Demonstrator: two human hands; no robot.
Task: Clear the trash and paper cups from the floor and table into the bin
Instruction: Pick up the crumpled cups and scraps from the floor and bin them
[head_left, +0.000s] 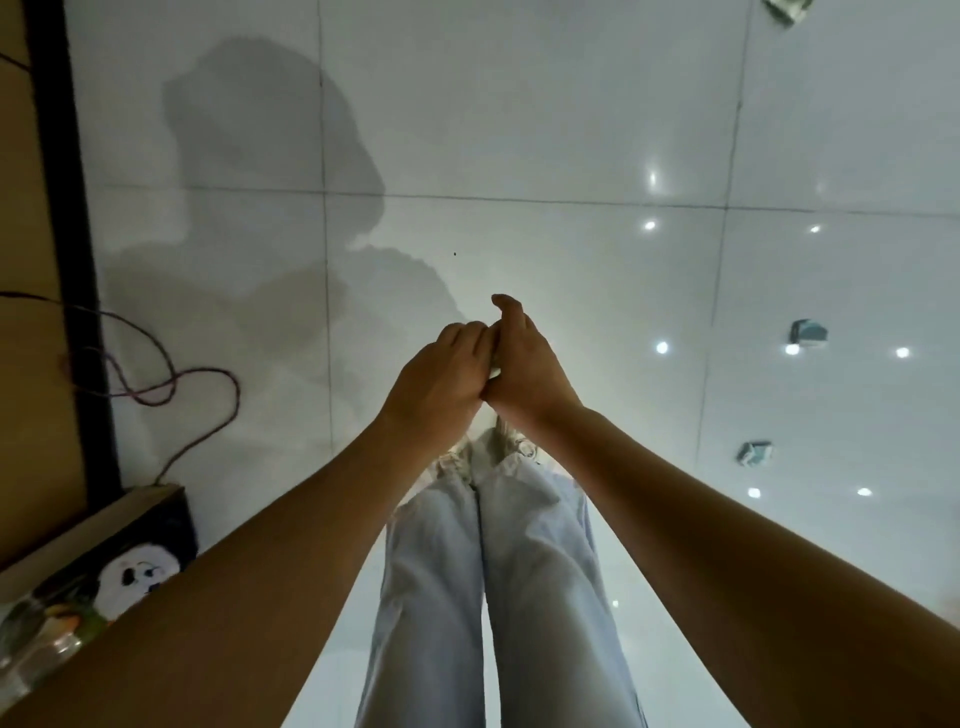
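Three crumpled teal-and-white trash scraps (808, 332) (754, 453) (787, 8) — scattered well apart on the glossy floor tiles (519, 130)

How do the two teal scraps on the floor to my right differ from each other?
The farther scrap lies higher in view, beyond the hands; the nearer scrap lies level with the shoes. The farther one looks slightly bigger and boxier, the nearer flatter and more crumpled. Both are teal-and-white, lying loose on the white tiles.

a wide stretch of glossy white tiled floor (519, 130) lies open from 10 to 2 o'clock. three crumpled scraps sit apart on it: one at 1 o'clock (785, 8), two at 3 o'clock (808, 332) (754, 453). at 9 o'clock a looping cable (197, 374) (thin, purplish) trails beside a dark post (67, 208); a panda-printed box (119, 561) blocks 8 o'clock.
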